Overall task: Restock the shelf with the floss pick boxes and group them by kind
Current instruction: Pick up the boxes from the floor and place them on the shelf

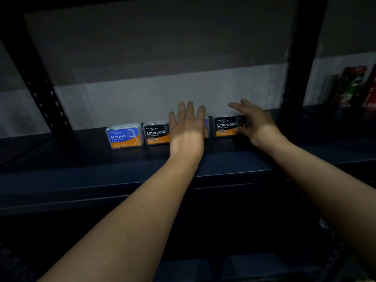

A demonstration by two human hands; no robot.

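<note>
Dark metal shelving unit, dimly lit, pale wall behind; black perforated uprights at 10 and 2 o'clock. Dark blue-black metal shelf board (81, 159), carrying a row of small clear-plastic floss pick boxes standing upright near its back edge. Item one: blue-and-orange "Round" floss pick box (124, 136), at the 9 o'clock end of the row. Item two: black-and-orange "Charcoal" floss pick box (156, 133), just beside the first, toward 3 o'clock. Item three: partly hidden box with a purple edge (206, 127), label not readable, behind the left hand (187, 124). Item four: second black-and-orange "Charcoal" box (226, 126), set apart toward 3 o'clock. Left hand: fingers straight and spread, grip wide open, palm facing the hidden box; contact cannot be told. Right hand (256, 123): fingers extended above the second Charcoal box, thumb low at its 3 o'clock side; whether it has hold cannot be told. Red and green cans (352, 86), blurred, on the neighbouring shelf at 2 o'clock.
</note>
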